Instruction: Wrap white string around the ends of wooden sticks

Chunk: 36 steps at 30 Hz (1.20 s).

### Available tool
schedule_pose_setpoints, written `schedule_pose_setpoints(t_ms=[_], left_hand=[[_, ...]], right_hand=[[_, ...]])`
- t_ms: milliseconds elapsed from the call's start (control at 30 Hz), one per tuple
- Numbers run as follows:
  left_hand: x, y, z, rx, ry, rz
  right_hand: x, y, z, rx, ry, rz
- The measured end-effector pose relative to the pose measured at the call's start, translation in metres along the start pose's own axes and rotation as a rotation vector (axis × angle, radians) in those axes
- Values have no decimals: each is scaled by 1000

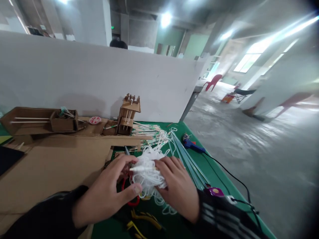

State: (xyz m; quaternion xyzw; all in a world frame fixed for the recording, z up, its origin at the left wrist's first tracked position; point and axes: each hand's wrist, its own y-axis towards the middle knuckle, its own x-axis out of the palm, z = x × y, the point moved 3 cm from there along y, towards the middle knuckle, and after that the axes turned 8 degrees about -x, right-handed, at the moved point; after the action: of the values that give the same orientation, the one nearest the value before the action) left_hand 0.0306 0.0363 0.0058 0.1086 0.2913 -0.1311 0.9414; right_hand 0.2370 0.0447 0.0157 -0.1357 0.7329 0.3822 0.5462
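Note:
A loose, tangled bundle of white string (149, 176) is held between my two hands above the green tabletop. My left hand (107, 192) curves round its left side, thumb and index finger against the strands. From the right, my right hand (176, 186) grips the bundle with bent fingers, the thumb underneath. Strands trail from it toward the back and hang below. Red-handled scissors (134, 201) lie partly hidden beneath the left hand and the string. Yellow-and-black pliers (147, 219) rest nearer to me.
Cardboard (62, 162) covers the left. A cardboard model (128, 114) and an open cardboard box (32, 121) stand behind. Clear glue sticks (188, 156), a blue glue gun (193, 145) with its cord and a purple tape measure (215, 191) lie right. A white partition (99, 73) rises behind.

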Motion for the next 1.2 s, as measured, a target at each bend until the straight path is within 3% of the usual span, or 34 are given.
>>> schedule_pose_setpoints(t_ms=[167, 267, 433, 567, 700, 833, 933, 1200], left_hand=[[17, 12, -5, -5, 133, 18], [23, 14, -13, -36, 169, 35], [27, 13, -20, -95, 176, -17], [29, 13, -22, -111, 176, -47], [33, 12, -22, -75, 160, -56], [36, 8, -20, -87, 200, -59], [36, 5, -19, -104, 287, -37], [36, 2, -17, 85, 504, 106]], right_hand=[[49, -9, -7, 67, 147, -34], [63, -14, -2, 89, 234, -118], [36, -21, 10, -31, 264, -214], [14, -14, 12, 38, 204, -19], [29, -5, -3, -42, 279, 37], [42, -6, -6, -27, 363, 112], [39, -10, 1, 63, 492, 176], [39, -19, 11, 248, 653, 195]])
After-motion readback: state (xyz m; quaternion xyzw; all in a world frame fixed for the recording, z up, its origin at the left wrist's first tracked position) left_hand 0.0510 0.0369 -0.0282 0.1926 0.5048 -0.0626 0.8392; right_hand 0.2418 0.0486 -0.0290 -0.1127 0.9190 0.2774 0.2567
